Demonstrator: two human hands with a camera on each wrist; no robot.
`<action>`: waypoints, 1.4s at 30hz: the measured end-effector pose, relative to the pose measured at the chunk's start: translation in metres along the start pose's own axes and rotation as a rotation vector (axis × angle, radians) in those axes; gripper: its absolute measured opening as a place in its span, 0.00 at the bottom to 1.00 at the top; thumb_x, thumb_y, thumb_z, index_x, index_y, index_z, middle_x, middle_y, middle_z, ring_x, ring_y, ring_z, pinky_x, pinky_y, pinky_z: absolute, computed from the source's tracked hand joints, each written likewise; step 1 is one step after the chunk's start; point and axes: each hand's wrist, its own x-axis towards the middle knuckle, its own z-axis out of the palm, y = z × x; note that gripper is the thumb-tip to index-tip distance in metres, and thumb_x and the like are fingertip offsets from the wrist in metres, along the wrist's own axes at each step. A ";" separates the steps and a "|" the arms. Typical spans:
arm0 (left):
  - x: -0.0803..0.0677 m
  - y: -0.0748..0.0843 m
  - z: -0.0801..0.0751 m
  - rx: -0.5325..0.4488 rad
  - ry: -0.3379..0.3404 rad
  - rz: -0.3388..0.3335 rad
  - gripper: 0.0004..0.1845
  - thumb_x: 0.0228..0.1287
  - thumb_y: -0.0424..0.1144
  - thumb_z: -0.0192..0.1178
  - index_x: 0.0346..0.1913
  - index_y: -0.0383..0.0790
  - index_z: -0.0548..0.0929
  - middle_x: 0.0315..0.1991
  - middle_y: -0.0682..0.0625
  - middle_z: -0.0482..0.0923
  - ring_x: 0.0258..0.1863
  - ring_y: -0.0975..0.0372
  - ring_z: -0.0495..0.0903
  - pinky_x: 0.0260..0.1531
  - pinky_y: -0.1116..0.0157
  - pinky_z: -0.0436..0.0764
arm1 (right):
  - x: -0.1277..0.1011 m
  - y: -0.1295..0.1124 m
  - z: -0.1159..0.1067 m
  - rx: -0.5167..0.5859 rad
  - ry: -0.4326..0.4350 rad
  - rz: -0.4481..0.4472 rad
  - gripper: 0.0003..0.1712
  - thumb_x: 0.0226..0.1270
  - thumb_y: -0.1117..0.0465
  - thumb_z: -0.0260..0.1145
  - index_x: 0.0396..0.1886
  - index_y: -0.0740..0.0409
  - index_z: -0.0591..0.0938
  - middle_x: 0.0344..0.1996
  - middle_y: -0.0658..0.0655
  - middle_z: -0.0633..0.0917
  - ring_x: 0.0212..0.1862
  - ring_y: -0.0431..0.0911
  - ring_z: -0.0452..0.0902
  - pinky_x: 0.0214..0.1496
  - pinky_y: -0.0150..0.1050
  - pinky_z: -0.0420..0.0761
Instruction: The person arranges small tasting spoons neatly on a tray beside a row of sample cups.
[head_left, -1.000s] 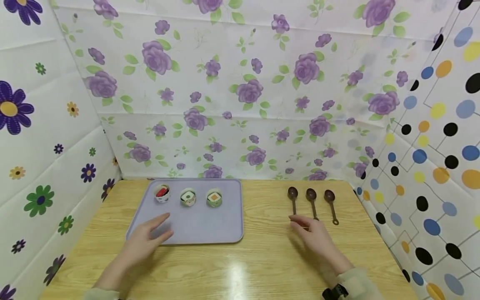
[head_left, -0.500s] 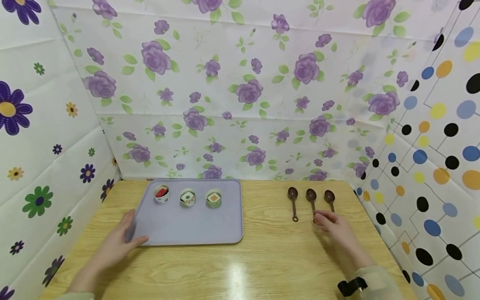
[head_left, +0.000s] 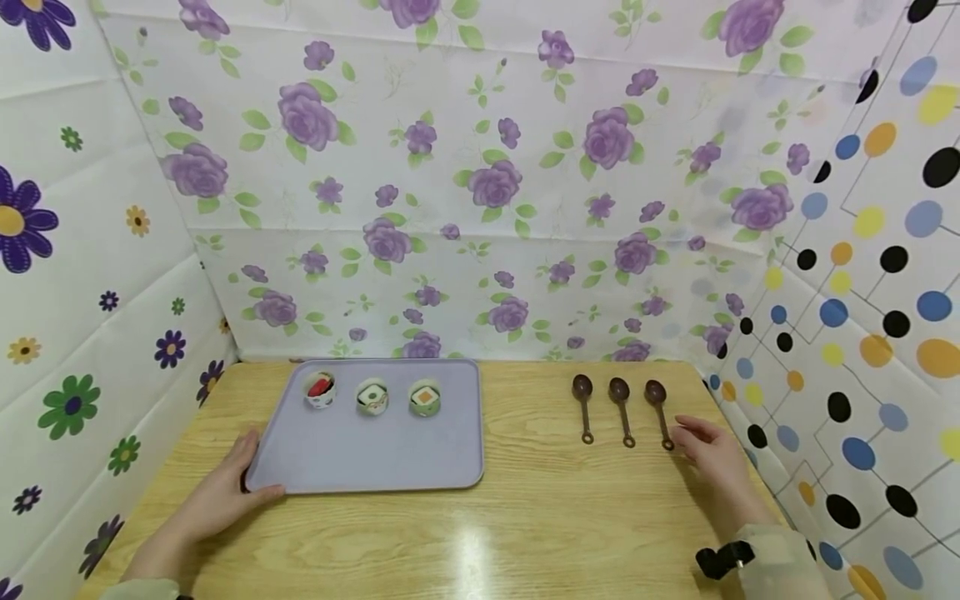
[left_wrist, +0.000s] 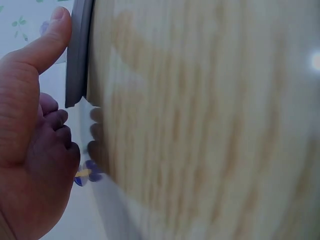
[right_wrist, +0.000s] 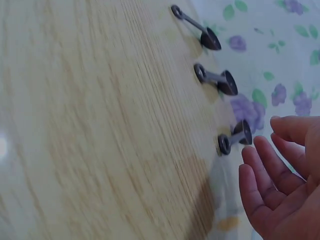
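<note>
At the left front corner of the lilac tray, my left hand lies with thumb along the front rim and fingers by the left side. In the left wrist view its thumb touches the tray's grey-looking edge. On the tray stand three small round patterned cups: one with a red piece, one with a white-and-green top, one with an orange square. My right hand, fingers loosely bent and holding nothing, hovers beside the handle of the rightmost brown spoon.
Two more brown spoons, the middle one and the left one, lie in the same row, bowls away from me. A wooden table carries everything. Floral cloth walls the back, dotted cloth the right side.
My left hand has moved from above the tray out to its left front corner. My right hand has passed rightward along the spoon handles, from the left spoon to beyond the right one.
</note>
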 end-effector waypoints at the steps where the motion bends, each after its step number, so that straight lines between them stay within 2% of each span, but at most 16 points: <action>1: 0.000 -0.001 0.000 0.001 -0.004 -0.005 0.65 0.68 0.55 0.74 0.83 0.20 0.39 0.81 0.18 0.37 0.79 0.24 0.38 0.72 0.25 0.48 | 0.003 0.002 -0.002 0.003 0.013 0.005 0.31 0.81 0.52 0.67 0.74 0.67 0.77 0.53 0.58 0.90 0.42 0.41 0.86 0.42 0.33 0.87; 6: 0.001 -0.004 0.000 -0.008 -0.023 -0.032 0.65 0.68 0.56 0.73 0.83 0.20 0.40 0.80 0.17 0.38 0.78 0.22 0.39 0.72 0.24 0.48 | 0.013 0.013 -0.007 0.015 0.015 0.042 0.34 0.80 0.54 0.68 0.76 0.69 0.74 0.56 0.60 0.89 0.39 0.35 0.84 0.41 0.31 0.86; 9: 0.002 -0.004 0.001 0.000 -0.030 -0.042 0.64 0.68 0.56 0.74 0.82 0.19 0.42 0.79 0.15 0.40 0.77 0.20 0.43 0.71 0.23 0.51 | 0.017 0.015 -0.006 0.008 0.007 0.053 0.34 0.80 0.54 0.69 0.75 0.70 0.74 0.58 0.65 0.88 0.39 0.30 0.83 0.42 0.29 0.86; 13: 0.004 -0.002 0.001 0.030 -0.038 -0.055 0.64 0.67 0.57 0.74 0.82 0.18 0.45 0.78 0.14 0.44 0.75 0.19 0.48 0.69 0.23 0.56 | 0.021 0.016 -0.005 -0.015 -0.002 0.049 0.34 0.79 0.54 0.70 0.74 0.71 0.75 0.59 0.66 0.88 0.39 0.25 0.80 0.42 0.26 0.85; 20: 0.005 0.000 -0.002 0.055 -0.043 -0.060 0.64 0.66 0.58 0.75 0.81 0.17 0.47 0.77 0.14 0.47 0.73 0.19 0.51 0.68 0.23 0.57 | 0.028 0.017 -0.001 0.021 -0.015 0.074 0.33 0.77 0.56 0.72 0.73 0.71 0.76 0.59 0.65 0.88 0.40 0.25 0.81 0.43 0.26 0.86; 26: 0.006 0.002 -0.002 0.011 -0.068 -0.091 0.65 0.65 0.57 0.75 0.81 0.16 0.46 0.78 0.14 0.44 0.75 0.20 0.48 0.70 0.24 0.55 | 0.035 0.021 0.001 -0.010 -0.024 0.087 0.34 0.78 0.56 0.71 0.74 0.71 0.76 0.61 0.65 0.87 0.40 0.23 0.78 0.43 0.24 0.84; 29: 0.008 0.003 -0.002 0.006 -0.076 -0.109 0.65 0.65 0.58 0.75 0.81 0.17 0.46 0.78 0.14 0.43 0.76 0.21 0.47 0.71 0.25 0.54 | 0.036 0.020 0.003 -0.017 -0.021 0.097 0.34 0.78 0.54 0.71 0.74 0.70 0.76 0.63 0.66 0.85 0.44 0.28 0.81 0.44 0.25 0.84; 31: 0.009 0.003 -0.002 0.013 -0.079 -0.118 0.66 0.64 0.59 0.76 0.81 0.17 0.46 0.78 0.15 0.43 0.76 0.21 0.47 0.71 0.25 0.54 | 0.036 0.018 0.004 -0.037 -0.018 0.100 0.35 0.77 0.52 0.72 0.74 0.69 0.77 0.65 0.67 0.84 0.49 0.37 0.84 0.45 0.27 0.85; 34: 0.010 0.003 -0.002 0.015 -0.085 -0.133 0.67 0.63 0.60 0.76 0.81 0.17 0.45 0.78 0.15 0.43 0.76 0.21 0.47 0.72 0.26 0.54 | 0.033 0.013 0.006 -0.091 -0.014 0.102 0.37 0.76 0.47 0.72 0.73 0.68 0.78 0.68 0.70 0.81 0.59 0.54 0.83 0.51 0.36 0.86; 36: 0.010 0.003 -0.003 0.007 -0.088 -0.142 0.67 0.63 0.60 0.76 0.81 0.17 0.45 0.78 0.15 0.43 0.76 0.21 0.47 0.72 0.26 0.53 | 0.032 0.009 0.008 -0.134 -0.009 0.103 0.39 0.74 0.44 0.73 0.72 0.67 0.79 0.68 0.71 0.80 0.64 0.61 0.80 0.57 0.44 0.85; 39: 0.010 0.003 -0.003 -0.012 -0.090 -0.154 0.68 0.62 0.60 0.77 0.81 0.18 0.45 0.78 0.15 0.42 0.77 0.21 0.46 0.73 0.26 0.52 | 0.030 0.007 0.009 -0.174 0.003 0.110 0.40 0.73 0.40 0.73 0.70 0.67 0.81 0.68 0.72 0.80 0.66 0.65 0.77 0.61 0.54 0.82; 42: 0.011 0.003 -0.003 -0.018 -0.094 -0.158 0.68 0.62 0.60 0.77 0.81 0.18 0.44 0.78 0.15 0.41 0.77 0.21 0.45 0.73 0.26 0.51 | 0.030 0.006 0.010 -0.178 0.010 0.118 0.40 0.71 0.40 0.74 0.69 0.66 0.82 0.66 0.72 0.81 0.64 0.66 0.77 0.61 0.57 0.81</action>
